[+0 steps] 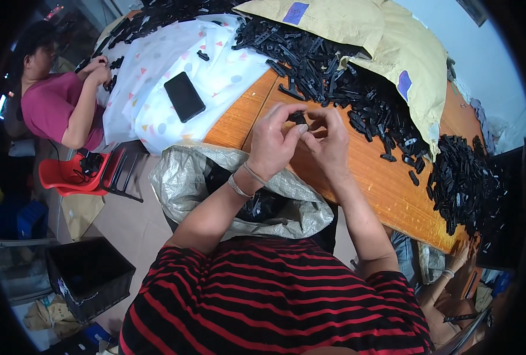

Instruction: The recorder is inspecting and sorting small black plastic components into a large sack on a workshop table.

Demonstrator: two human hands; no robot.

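Observation:
Over the near edge of the wooden table, my left hand (273, 142) and my right hand (329, 142) meet at the fingertips. Between them is a small black plastic part (298, 118), partly covered by my fingers. The left thumb and forefinger pinch it; the right thumb and fingers close in from the other side. Beyond my hands lies a large heap of black plastic parts (310, 65), long and narrow in shape. Below my wrists an open woven sack (183, 177) holds more black pieces, mostly in shadow.
A black phone (185, 97) lies on a patterned plastic sheet (150, 65) at left. Brown paper sacks (411, 53) cover part of the heap. Another pile (464, 177) sits at right. Two other people work at left and lower right. A red chair (70, 174) and black crate (91, 275) stand on the floor.

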